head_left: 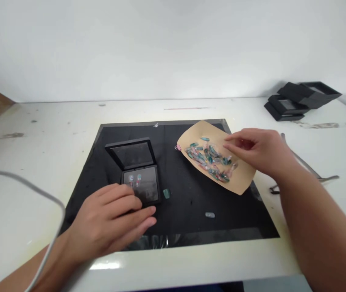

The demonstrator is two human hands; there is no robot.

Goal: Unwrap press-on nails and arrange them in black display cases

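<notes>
a small black hinged display box (pixel 139 174) sits open on the black mat at nine o'clock, lid raised, three small stones inside. a tan paper sheet (pixel 240 178) at two o'clock carries a heap of teal and pink stones (pixel 211 160).

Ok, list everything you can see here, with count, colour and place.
table: one, white, under everything
mat: one, black, table centre
case: one, black, open, left part of mat
paper: one, tan, right part of mat
stones: many, teal and pink, piled on paper
loose stones: two, green and pale, on mat
boxes: several, black, far right
tweezers: one, metal, right of mat
cable: one, grey, left
left hand: flat by case
right hand: pinching over stones
</notes>
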